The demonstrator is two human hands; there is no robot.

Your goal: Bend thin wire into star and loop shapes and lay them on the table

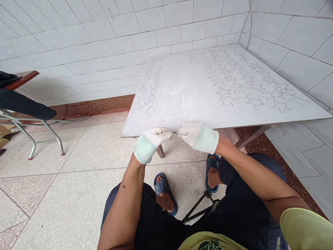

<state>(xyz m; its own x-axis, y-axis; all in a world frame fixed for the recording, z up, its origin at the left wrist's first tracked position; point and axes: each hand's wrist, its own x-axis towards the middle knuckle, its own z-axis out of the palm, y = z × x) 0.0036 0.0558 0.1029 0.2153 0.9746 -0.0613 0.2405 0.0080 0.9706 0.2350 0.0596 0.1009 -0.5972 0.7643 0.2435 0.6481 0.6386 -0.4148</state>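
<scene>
At the table's near edge, both my hands meet in white gloves with pale green cuffs. My left hand is closed in a pinch, its fingertips pointing right. My right hand pinches from the other side. A short dark bit of thin wire shows between the fingertips; the gloves hide the rest of it. Beyond my hands, on the white tabletop, lie wires bent into stars on the right. Wires bent into figure-eights lie in two rows on the left.
White tiled walls border the table at the back and right. To the left stands a metal-legged stool with another person's dark-trousered leg near it. My sandalled feet rest on the floor, beside a dark folding stand.
</scene>
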